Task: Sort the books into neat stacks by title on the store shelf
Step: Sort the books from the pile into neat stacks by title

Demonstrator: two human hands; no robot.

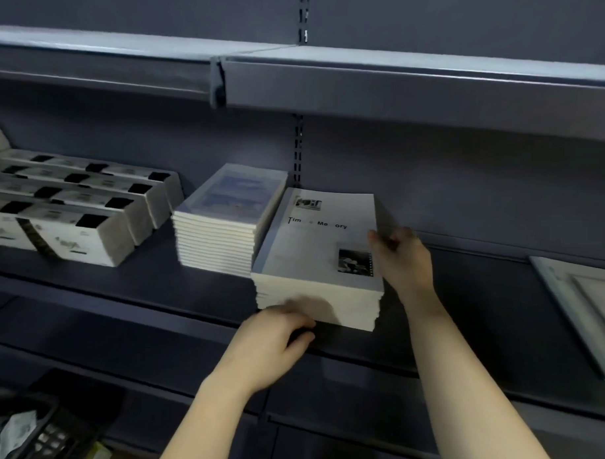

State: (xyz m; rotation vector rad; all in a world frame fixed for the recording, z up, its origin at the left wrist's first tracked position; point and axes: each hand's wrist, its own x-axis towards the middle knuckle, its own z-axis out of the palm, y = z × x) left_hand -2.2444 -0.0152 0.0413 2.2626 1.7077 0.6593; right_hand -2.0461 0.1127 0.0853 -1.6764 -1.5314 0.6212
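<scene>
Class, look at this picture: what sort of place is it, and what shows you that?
Probably a shop's book aisle: a dark metal shelf with a slotted upright behind it, and identical books piled for sale, a white-covered stack beside a blue-covered stack.

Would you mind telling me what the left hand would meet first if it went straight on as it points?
The front of the book stack; the left hand looks close against it, though contact is unclear.

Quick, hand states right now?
Left hand: fingers curled against the book stack, front edge; grip cannot be told.
Right hand: grips the book stack, right side.
</scene>
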